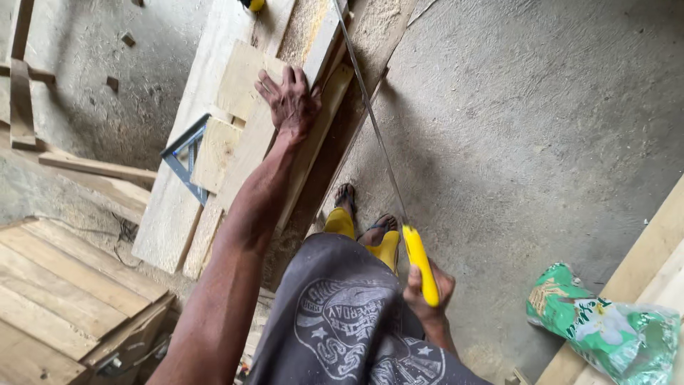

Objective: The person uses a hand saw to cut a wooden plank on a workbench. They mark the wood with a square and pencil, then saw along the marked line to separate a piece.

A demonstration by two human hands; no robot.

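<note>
Yellow-handled handsaw (417, 260) is gripped in the closed right hand (426, 292), its blade running up to the workbench edge. There a wooden plank (249, 146) is pressed flat under the open left hand (291, 103), beside a steel square (187, 157).

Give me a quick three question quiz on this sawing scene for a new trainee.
1. True or false: the left hand lies flat on the wooden board.
2. What does the right hand grip? A) yellow saw handle B) metal square C) green bag
3. Fill in: the saw blade meets the board at its ___ end.

Key: 1 true; 2 A; 3 far
</note>
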